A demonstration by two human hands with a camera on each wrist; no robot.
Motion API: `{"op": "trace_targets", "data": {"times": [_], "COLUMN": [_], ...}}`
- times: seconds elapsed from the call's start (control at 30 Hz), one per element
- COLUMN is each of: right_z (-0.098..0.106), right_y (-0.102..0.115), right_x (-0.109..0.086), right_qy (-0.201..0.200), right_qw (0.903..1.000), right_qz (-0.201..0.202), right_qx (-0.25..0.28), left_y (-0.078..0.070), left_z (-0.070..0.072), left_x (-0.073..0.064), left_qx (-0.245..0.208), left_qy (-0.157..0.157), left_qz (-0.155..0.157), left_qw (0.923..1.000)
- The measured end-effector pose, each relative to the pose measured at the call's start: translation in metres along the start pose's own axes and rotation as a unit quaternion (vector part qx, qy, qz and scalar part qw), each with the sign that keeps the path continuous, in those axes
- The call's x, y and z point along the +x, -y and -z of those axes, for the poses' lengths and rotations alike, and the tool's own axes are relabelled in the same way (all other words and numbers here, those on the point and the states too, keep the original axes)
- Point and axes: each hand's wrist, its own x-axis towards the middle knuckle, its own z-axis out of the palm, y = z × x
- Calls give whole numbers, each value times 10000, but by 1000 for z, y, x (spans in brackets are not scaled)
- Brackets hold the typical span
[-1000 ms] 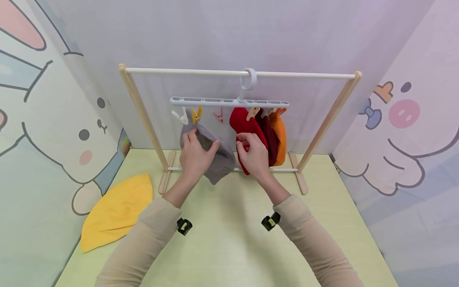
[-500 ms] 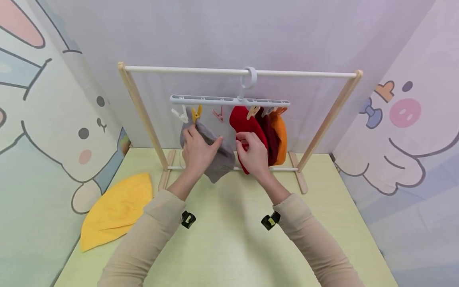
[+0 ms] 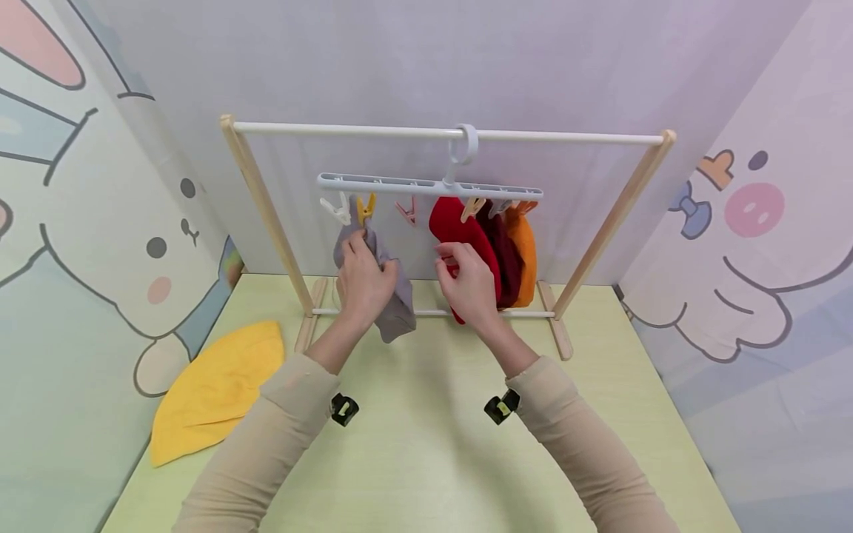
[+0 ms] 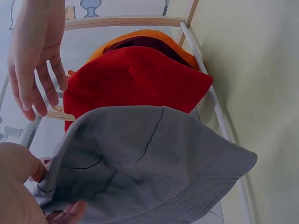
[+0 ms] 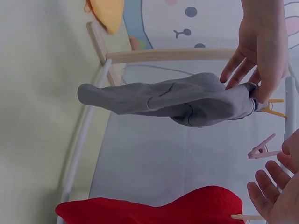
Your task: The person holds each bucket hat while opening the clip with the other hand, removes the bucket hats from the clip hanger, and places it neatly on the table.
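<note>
A grey bucket hat (image 3: pixel 396 307) hangs at a yellow clothespin (image 3: pixel 365 209) under the pale hanger (image 3: pixel 383 183). My left hand (image 3: pixel 364 277) pinches the hat's upper edge, thumb on one side and fingers on the other, as the right wrist view shows. Stitching on the grey cloth (image 4: pixel 154 149) shows from the left wrist. My right hand (image 3: pixel 472 280), holding nothing, has its fingers loosely bent in front of a red hat (image 3: pixel 460 222). That hat hangs from a beige clothespin (image 3: pixel 472 209). In the right wrist view a pink clothespin (image 5: pixel 262 150) hangs between the hands.
A wooden rack with a white top rail (image 3: pixel 566 138) carries the hanger. Maroon (image 3: pixel 501 252) and orange (image 3: pixel 524 259) hats hang behind the red one. A white clothespin (image 3: pixel 336 209) is at the hanger's left end. A yellow hat (image 3: pixel 220 392) lies on the table's left side.
The grey hat has turned and looks narrower, its right side swung leftward. My left thumb has moved left, closer to the fingers. The right hand has hardly moved.
</note>
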Motion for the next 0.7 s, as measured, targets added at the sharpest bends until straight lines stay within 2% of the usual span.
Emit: {"op": "trace_targets", "data": {"times": [0.43, 0.7], "right_z": [1, -1], "right_y": [6, 7], "right_x": [8, 11], "right_qy": [196, 251], "right_qw": [9998, 9997], "right_qz": [34, 31], "right_qx": [-22, 24], "left_y": [6, 11], "left_z": [5, 7], "left_x": [1, 1], "left_qx": [-207, -220], "left_qy": [-14, -61], "left_qz": [-78, -308], "left_qw": [9998, 9993]}}
